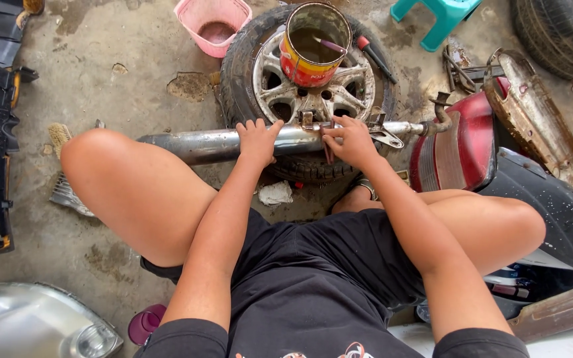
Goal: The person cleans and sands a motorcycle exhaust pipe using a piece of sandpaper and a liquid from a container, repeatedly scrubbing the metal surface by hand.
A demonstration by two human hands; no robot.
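Knees flank the work. Left hand (257, 140) grips the exhaust pipe (220, 144) lying across the wheel (280, 86); right hand (351, 139) pinches a red-handled tool (329, 154) at its bracket. Pipe remains dull; judged early.

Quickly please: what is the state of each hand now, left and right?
Left hand: fingers curled over the metal exhaust pipe, steadying it.
Right hand: grip closed on a small reddish tool against the pipe; its kind cannot be told.

Both arms extended forward between bent knees. Left hand (257, 140) palm down, fingers spread. Right hand (351, 139) curled, fingertips pinching.
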